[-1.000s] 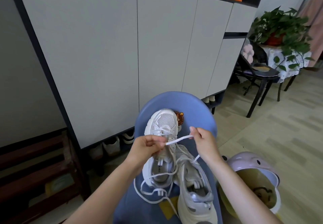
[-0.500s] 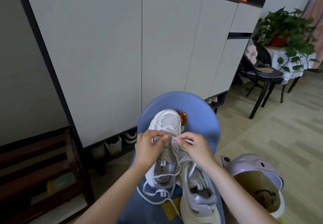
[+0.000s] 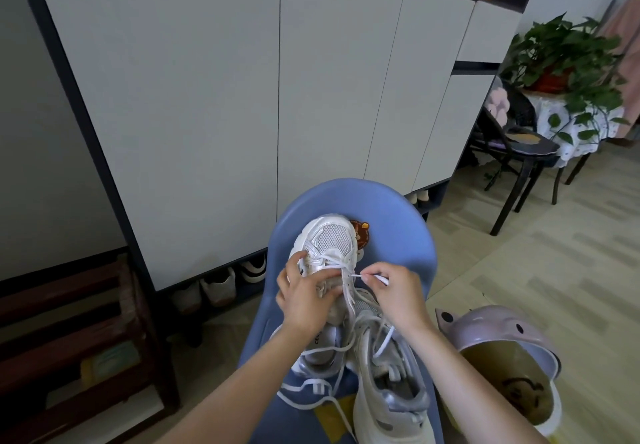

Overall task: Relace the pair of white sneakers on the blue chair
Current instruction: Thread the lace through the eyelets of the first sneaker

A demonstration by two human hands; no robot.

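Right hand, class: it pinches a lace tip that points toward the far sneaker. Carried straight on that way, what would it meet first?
Probably the eyelet row of the far sneaker, just beyond the lace tip pinched by the right hand; depth is uncertain.

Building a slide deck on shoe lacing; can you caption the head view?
Left hand steadies a white mesh sneaker on the blue plastic chair while right hand pinches its white lace.

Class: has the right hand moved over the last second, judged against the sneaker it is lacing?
Yes. The right hand came in toward the left sneaker's eyelets, pinching the lace end.
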